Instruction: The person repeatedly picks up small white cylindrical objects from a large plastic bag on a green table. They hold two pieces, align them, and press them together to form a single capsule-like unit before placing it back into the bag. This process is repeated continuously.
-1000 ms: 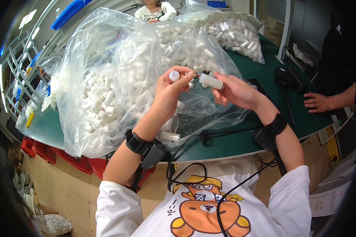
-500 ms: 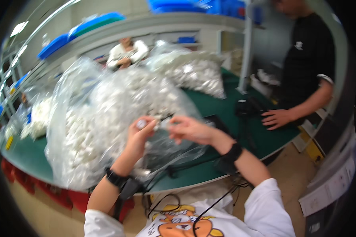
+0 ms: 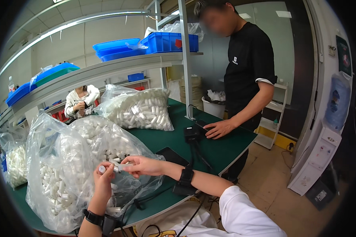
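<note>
My left hand is closed around a small white cylindrical tube, its round end showing beside the thumb. Just to the right, my right hand pinches a small translucent white plastic piece between thumb and fingers. The two parts nearly meet, and I cannot tell whether they touch. Both hands are over the open side of a large clear plastic bag, which bulges with small white tubular parts. Black bands circle both my wrists.
Behind stands a second clear bag of white tubes. On the green table lie a flat dark device, a black box and cables. A person in black rests a hand at the table's right edge. A metal post carries a shelf.
The view has swung to the right, so the bags and hands sit further left in it. My hands have come closer together, and the parts in them are sharper.
</note>
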Tool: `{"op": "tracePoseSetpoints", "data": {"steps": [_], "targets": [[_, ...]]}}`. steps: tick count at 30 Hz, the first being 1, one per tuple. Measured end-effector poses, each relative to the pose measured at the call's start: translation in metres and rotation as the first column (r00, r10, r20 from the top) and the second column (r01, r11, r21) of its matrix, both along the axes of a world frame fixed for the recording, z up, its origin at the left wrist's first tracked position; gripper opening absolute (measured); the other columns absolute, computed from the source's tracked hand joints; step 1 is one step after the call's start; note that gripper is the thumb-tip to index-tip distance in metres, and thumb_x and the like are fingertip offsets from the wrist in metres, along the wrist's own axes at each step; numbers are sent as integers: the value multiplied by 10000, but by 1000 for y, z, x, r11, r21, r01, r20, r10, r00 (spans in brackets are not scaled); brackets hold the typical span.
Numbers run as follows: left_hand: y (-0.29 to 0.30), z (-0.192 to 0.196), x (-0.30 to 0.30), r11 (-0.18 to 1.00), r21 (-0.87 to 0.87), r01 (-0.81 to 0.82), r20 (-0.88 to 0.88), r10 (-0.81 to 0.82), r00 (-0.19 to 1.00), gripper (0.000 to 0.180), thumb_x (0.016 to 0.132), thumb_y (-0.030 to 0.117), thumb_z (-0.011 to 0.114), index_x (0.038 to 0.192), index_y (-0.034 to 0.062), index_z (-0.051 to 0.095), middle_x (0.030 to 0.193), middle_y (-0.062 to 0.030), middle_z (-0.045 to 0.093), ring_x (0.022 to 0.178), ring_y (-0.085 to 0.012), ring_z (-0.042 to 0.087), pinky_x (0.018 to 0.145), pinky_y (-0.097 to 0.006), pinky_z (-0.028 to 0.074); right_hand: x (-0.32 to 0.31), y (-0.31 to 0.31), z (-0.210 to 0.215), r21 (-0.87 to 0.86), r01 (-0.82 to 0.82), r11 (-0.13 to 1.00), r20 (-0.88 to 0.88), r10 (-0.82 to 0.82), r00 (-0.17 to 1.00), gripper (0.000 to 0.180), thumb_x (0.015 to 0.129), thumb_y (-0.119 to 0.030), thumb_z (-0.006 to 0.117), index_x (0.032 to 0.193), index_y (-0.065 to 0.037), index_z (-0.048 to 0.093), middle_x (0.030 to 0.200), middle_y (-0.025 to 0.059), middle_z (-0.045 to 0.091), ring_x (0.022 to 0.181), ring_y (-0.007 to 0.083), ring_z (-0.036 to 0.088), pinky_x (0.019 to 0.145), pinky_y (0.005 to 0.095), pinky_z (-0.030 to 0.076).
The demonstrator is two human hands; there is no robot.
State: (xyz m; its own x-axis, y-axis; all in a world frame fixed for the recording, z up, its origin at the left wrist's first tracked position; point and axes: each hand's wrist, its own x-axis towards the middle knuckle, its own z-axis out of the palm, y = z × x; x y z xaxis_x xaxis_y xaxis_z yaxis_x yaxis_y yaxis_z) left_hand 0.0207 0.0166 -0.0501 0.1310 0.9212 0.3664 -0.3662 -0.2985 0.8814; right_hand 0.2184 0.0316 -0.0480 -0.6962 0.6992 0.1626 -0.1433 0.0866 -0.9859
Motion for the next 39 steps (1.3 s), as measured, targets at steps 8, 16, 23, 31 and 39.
{"op": "tracePoseSetpoints", "data": {"steps": [8,16,23,31,39], "targets": [[-1,0,-2,1000,11,9,6,-9,1000,86,786,82,633,841,36,586,659,39,505,567,-45,427,533,-196,337,-2,0,0,-89,-83,993,-20,82,996,311,939,-346,419,992,-55,515,768,26,553,646,95,515,606,220,424],[-2,1,-2,1000,13,20,-9,-20,1000,86,786,77,631,837,25,584,653,39,485,559,-45,413,528,-198,334,-2,1,1,-112,-122,986,-78,113,990,283,967,-294,354,1016,-42,475,723,21,512,644,102,481,596,226,407],[-3,-3,0,1000,-15,13,-23,-13,1000,87,779,79,634,826,23,588,642,44,474,557,-44,408,518,-200,326,-3,-4,4,-67,-94,993,-32,92,995,302,897,-315,526,980,-53,402,685,18,487,593,106,457,564,241,391],[-4,0,1,1000,-20,-7,-7,6,1000,70,774,65,625,820,24,591,632,46,465,557,-45,402,521,-202,326,-4,-5,4,-79,-69,995,-6,68,998,233,939,-268,446,995,-42,445,808,31,503,685,108,481,643,257,418],[-4,-1,1,999,-33,8,-18,-9,1000,71,774,61,626,819,23,587,641,45,462,560,-45,400,525,-203,325,-3,3,-5,-188,-125,974,-111,106,988,207,961,-272,376,1033,-85,425,811,29,484,645,100,430,613,237,387]]}}
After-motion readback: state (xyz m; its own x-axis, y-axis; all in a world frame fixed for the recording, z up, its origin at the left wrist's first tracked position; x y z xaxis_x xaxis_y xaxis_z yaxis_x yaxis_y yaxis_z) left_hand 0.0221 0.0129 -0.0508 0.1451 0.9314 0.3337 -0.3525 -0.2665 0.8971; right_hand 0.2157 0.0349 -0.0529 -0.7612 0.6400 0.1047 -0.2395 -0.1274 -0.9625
